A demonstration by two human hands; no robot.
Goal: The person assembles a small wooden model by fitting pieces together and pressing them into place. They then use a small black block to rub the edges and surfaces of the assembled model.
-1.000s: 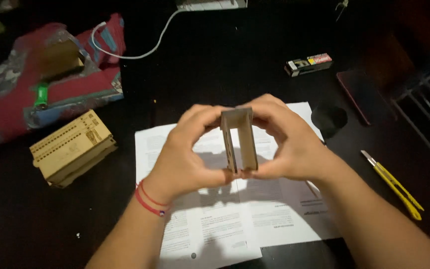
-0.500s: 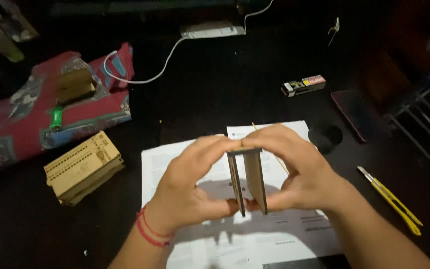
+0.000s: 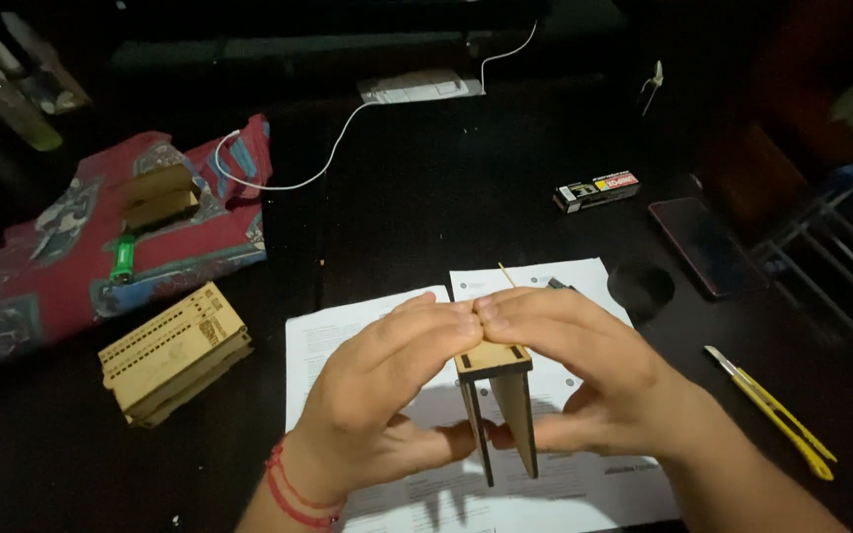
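Lowered and tipped since a moment ago: wooden frame (image 3: 499,405) now standing over the paper sheets (image 3: 367,331), capped end uppermost. Left hand (image 3: 377,395) and right hand (image 3: 584,375) both closed on it, fingertips meeting over the top cap, thumbs pinching the two side panels lower down. Around it on the dark worktop (image 3: 417,217): stacked wooden block (image 3: 172,350) at nine o'clock, yellow knife (image 3: 772,413) at three, small box (image 3: 596,190) at one, red cloth (image 3: 101,247) at ten.
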